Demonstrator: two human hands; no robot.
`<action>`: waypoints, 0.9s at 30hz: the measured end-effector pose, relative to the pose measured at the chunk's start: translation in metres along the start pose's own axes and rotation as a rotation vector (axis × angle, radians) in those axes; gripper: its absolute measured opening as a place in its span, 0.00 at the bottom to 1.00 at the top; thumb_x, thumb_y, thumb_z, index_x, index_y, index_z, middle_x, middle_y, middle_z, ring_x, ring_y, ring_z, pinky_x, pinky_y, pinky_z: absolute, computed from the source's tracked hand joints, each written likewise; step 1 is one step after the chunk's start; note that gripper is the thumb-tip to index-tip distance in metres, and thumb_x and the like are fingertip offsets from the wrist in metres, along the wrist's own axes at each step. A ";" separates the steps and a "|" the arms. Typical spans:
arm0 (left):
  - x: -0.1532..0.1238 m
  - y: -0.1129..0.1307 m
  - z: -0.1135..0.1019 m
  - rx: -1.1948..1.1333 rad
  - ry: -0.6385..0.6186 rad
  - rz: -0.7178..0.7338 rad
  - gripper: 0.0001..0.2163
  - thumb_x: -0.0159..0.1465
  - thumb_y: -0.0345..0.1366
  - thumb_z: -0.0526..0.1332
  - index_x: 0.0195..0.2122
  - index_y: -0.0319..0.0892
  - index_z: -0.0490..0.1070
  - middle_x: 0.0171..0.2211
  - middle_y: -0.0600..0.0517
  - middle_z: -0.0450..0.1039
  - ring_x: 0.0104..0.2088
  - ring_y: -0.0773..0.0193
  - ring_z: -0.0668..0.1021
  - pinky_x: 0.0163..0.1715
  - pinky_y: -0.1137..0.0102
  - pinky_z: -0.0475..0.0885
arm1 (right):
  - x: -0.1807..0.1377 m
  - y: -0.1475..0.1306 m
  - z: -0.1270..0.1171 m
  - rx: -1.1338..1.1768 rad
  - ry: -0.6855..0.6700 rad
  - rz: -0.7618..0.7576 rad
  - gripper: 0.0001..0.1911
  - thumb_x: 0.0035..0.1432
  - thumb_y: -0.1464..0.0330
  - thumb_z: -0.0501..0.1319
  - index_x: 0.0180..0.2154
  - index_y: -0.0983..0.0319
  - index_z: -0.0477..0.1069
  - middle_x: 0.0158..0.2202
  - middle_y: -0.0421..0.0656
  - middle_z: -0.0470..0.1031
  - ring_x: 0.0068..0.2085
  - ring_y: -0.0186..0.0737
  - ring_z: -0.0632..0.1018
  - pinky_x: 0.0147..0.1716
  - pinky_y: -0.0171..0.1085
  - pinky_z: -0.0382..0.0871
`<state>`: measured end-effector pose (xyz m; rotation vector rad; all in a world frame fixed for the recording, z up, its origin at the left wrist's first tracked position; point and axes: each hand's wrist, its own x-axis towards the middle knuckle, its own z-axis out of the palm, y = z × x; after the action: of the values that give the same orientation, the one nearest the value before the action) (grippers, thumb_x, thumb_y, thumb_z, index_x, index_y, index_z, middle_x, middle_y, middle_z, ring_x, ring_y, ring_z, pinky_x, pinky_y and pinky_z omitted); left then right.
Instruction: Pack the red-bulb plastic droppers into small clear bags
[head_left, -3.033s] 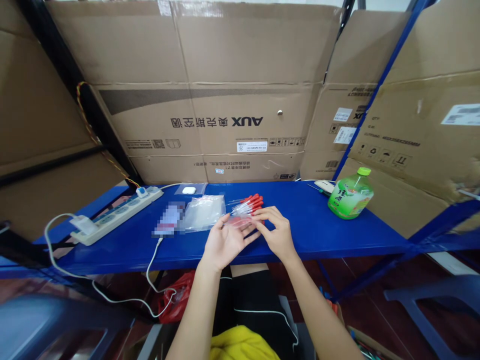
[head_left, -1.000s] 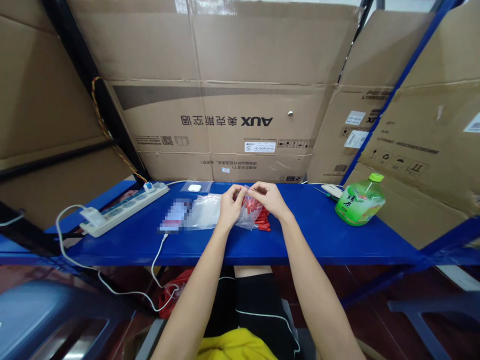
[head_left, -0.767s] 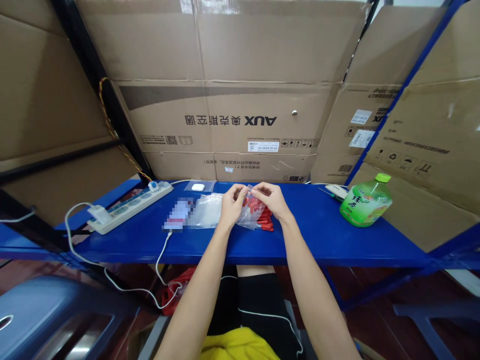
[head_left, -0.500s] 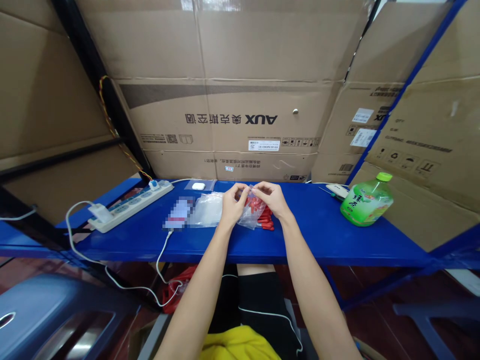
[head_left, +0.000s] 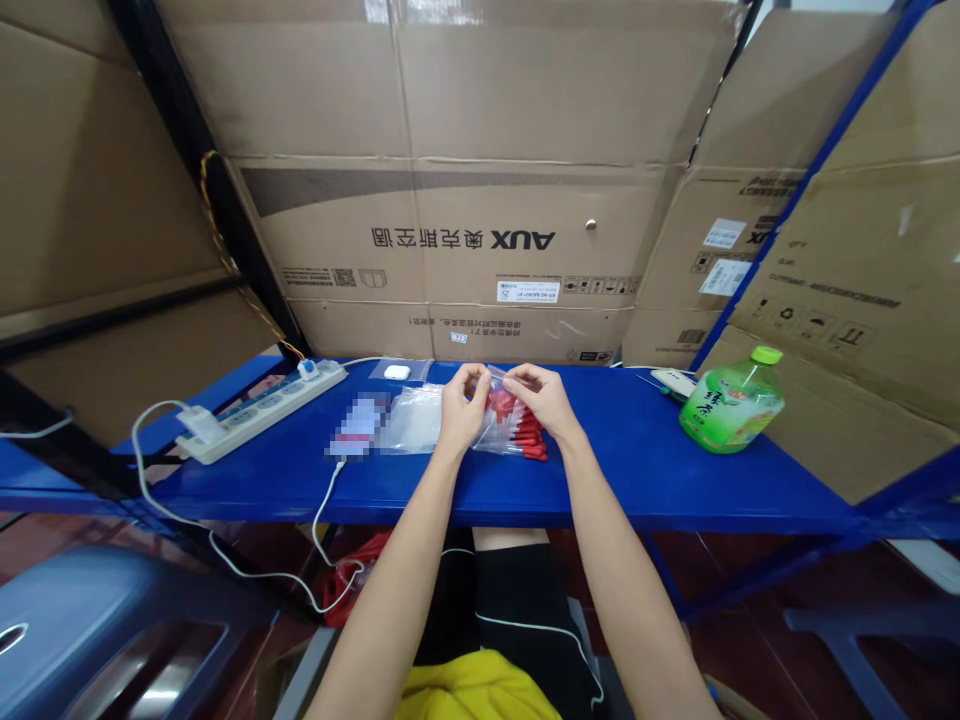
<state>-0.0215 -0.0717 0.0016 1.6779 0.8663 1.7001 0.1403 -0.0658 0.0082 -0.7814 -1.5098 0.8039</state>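
Pinching the top edge of the small clear bag [head_left: 495, 428] between both hands, the person holds it just above the blue desk [head_left: 637, 470], in front of the cardboard boxes [head_left: 450, 240]. The left hand [head_left: 459, 410] grips the left end of the mouth and the right hand [head_left: 544, 400] the right end. The fingers [head_left: 475, 380] of both are clenched on the plastic, thumb against forefinger.

This looks like work on the bag's mouth. To do it well, the two pinches should keep the edge taut and level and press along the strip from one end to the other. The red-capped tubes [head_left: 501, 403] inside need to stay below the edge so that none gets caught in it.

The bag hangs mouth up, with its lower end down at the desk. Its top edge runs left to right between the hands. The tubes inside seem to stand caps up, though the plastic blurs them.

More red-capped tubes [head_left: 532, 443] lie loose just right of the bag, roughly across the desk. A stack of empty bags [head_left: 412, 420] lies to the left, and a green bottle [head_left: 731, 405] stands well apart on the right.
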 end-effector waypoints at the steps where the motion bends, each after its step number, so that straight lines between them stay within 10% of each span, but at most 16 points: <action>1: 0.000 -0.001 0.000 -0.015 0.009 -0.004 0.15 0.68 0.49 0.62 0.37 0.42 0.71 0.30 0.54 0.71 0.28 0.67 0.70 0.31 0.73 0.66 | 0.000 0.001 -0.001 0.008 0.001 0.003 0.17 0.52 0.53 0.73 0.33 0.60 0.78 0.31 0.40 0.79 0.32 0.38 0.76 0.37 0.37 0.71; 27: 0.001 0.000 0.000 -0.086 -0.138 -0.014 0.15 0.66 0.49 0.65 0.37 0.40 0.78 0.35 0.50 0.79 0.36 0.62 0.77 0.41 0.70 0.70 | -0.003 -0.006 -0.001 0.013 0.024 0.011 0.20 0.49 0.51 0.74 0.30 0.60 0.77 0.28 0.39 0.77 0.29 0.37 0.74 0.32 0.36 0.68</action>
<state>-0.0217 -0.0706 0.0023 1.7043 0.7291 1.5694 0.1418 -0.0719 0.0116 -0.7875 -1.4781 0.8092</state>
